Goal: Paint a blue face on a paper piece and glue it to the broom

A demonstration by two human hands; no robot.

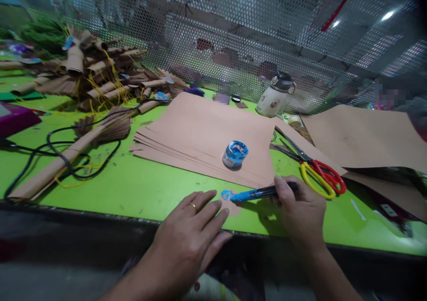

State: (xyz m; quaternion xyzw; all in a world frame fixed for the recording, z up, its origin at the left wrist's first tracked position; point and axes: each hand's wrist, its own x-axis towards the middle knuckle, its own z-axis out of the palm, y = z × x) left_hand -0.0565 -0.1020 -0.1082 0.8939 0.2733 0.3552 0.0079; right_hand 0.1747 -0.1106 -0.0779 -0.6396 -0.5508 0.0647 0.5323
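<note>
Right hand (302, 207): grip closed, pinching the dark rear part of a marker pen (260, 192) between thumb and fingers. The pen lies nearly level, its front end coated in blue and touching a small round paper piece (234, 207) at lower centre of the frame. Blue paint (227, 194) marks the upper part of that piece, which lies near the front edge of the green table (116, 181).

Left hand (190, 236): palm down, fingers extended and slightly spread, fingertips at the left side of the paper piece; a gold-coloured ring (192, 205) is on one finger.

An open paint jar (235, 154), blue paint on its rim and inside, stands on the stacked brown paper sheets (200, 123) at centre. To its right lie scissors (316, 176), blades apart, one handle red, one yellow. A lidded bottle (273, 97) stands behind the stack.

Upper left: piled paper rolls (103, 85) with yellow strings. Lower left: a long paper roll (60, 163) with a pleated end, a black cord (50, 134) looped over it. Right: a large brown sheet (367, 136). A perforated metal screen (207, 30) spans the rear.
</note>
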